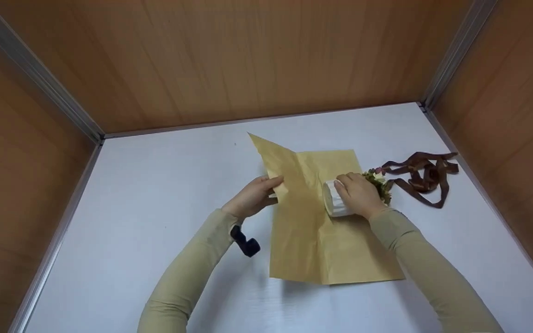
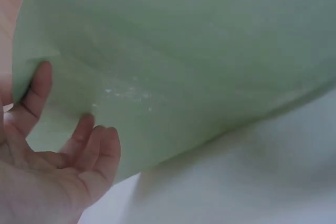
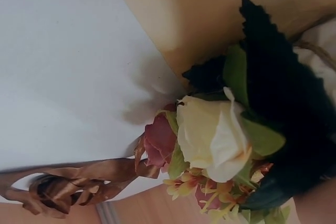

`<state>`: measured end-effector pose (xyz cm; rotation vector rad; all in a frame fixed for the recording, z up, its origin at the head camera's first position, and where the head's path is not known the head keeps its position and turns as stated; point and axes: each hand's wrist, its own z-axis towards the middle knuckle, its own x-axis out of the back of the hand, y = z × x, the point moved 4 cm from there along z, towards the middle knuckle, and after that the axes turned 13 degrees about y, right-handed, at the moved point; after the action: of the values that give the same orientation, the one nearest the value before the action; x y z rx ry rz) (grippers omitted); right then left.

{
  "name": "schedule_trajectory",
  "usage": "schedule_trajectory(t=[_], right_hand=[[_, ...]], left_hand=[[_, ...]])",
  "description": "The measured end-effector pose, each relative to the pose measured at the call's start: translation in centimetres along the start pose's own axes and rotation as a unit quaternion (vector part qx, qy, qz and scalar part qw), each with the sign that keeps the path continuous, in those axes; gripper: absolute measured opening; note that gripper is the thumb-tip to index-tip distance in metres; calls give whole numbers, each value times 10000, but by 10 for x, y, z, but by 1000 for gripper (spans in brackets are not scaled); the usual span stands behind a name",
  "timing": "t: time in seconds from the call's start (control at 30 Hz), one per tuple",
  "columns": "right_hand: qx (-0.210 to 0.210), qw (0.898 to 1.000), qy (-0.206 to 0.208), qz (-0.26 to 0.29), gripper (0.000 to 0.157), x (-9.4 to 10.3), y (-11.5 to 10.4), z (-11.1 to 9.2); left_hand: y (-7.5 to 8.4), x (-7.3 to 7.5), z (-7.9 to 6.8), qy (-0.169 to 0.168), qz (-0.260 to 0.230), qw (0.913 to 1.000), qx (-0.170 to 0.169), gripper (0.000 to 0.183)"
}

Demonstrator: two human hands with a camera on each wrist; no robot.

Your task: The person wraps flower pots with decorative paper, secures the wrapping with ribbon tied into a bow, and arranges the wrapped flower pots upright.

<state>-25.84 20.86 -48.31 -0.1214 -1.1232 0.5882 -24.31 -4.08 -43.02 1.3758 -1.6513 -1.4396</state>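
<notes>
A sheet of brown wrapping paper (image 1: 296,231) lies creased down its middle, its left half lifted off the table. My left hand (image 1: 252,196) pinches that half's left edge between thumb and fingers. In the left wrist view, the paper's underside (image 2: 173,72) looks greenish, with the other fingers bent beneath it. On the right half, a white pot (image 1: 334,203) of flowers lies on its side, base toward the crease. My right hand (image 1: 361,194) grips the pot from above. A cream rose (image 3: 210,135), a dusky red rose (image 3: 160,139) and green leaves point rightward past the paper's edge.
A tangled brown ribbon (image 1: 428,178) lies at the right of the white table (image 1: 164,185), reaching up to the flowers. Wood-grain panels (image 1: 257,60) with metal edging stand at the back and both sides. A black strap (image 1: 245,241) hangs from my left wrist.
</notes>
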Motion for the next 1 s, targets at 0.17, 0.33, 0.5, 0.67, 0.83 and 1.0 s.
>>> schedule_trajectory(t=[0.17,0.33,0.5,0.67,0.83,1.0], right_hand=[[-128,9999,-38,101,38,0,0,2],[-436,9983,-209,339,43,0,0,1],[-854,9925,-477,738,48,-1,1,3],[-1595,9752,-665,1386,51,1,5,4],[-2360,9315,-746,2665,55,6,10,4],[-2707,8746,-681,3964,64,11,13,5]], left_hand=[[-4,-22,11,-215,-882,9956,-211,30],[-9,-47,22,-427,-1985,9778,-516,33],[-15,-74,27,-574,-2738,9594,-345,32],[-19,-96,32,-392,-3132,9487,-213,35],[-28,-107,42,-97,-3407,9400,-178,30],[-36,-116,50,-94,-3713,9283,-159,29]])
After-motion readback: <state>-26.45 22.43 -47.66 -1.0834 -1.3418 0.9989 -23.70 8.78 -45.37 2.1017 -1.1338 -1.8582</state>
